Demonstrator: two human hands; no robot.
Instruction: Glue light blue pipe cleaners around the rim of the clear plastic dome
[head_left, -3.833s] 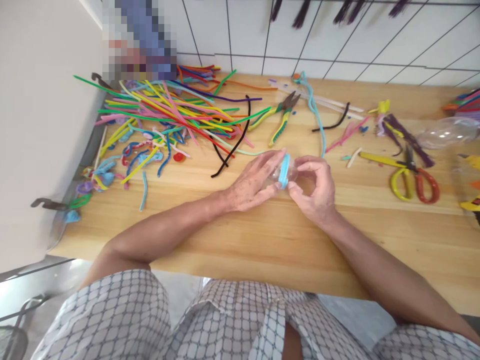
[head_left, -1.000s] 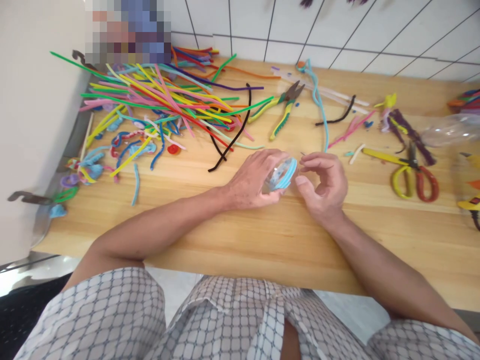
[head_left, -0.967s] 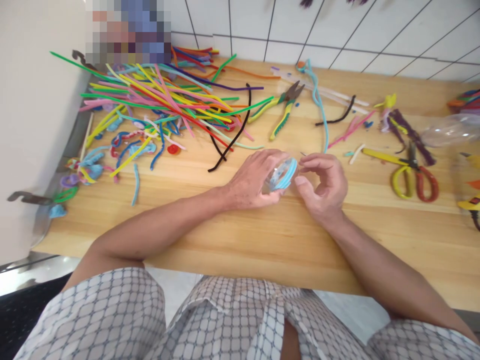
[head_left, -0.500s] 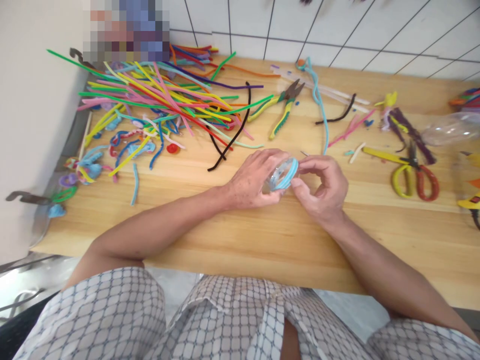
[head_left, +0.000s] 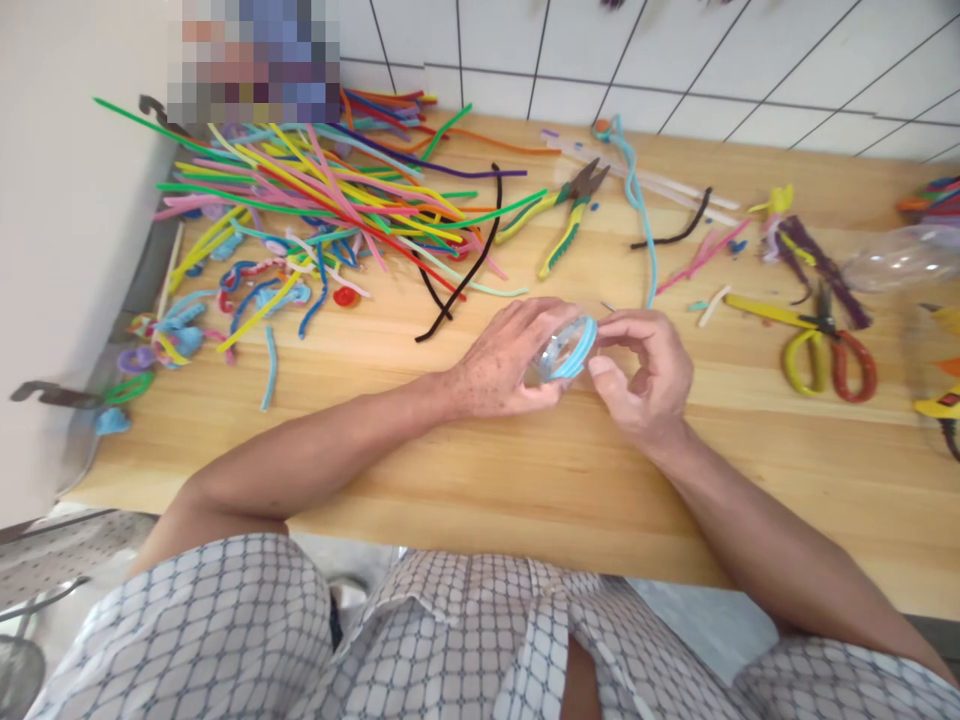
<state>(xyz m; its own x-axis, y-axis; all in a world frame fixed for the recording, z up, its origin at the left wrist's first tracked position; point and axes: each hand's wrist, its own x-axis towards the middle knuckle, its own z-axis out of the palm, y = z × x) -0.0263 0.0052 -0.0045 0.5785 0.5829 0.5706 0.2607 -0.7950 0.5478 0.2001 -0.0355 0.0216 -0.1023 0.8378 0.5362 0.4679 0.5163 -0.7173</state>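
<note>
My left hand [head_left: 506, 360] is wrapped around a clear, round plastic piece [head_left: 550, 357], which looks like a small cup or bottle part and is tilted to the right. Light-blue pipe cleaner [head_left: 577, 350] is wound in a band around its right end. My right hand [head_left: 646, 375] is curled beside that band, its index fingertip at the band's edge and its thumb tip just below. Whatever its fingertips hold, if anything, is too small to make out. Above it, another light-blue pipe cleaner [head_left: 643, 225] runs down the wooden table [head_left: 480, 480].
Behind my left hand lies a heap of coloured pipe cleaners [head_left: 337, 190]. Pliers [head_left: 562, 210] lie opened at the back middle, and scissors [head_left: 829, 345] with yellow and red handles at right. A clear plastic bottle [head_left: 904, 258] and a yellow tool [head_left: 941, 403] are at far right.
My right thumb has shifted slightly to the right, away from the blue band. The left hand and the clear plastic piece stay in place.
</note>
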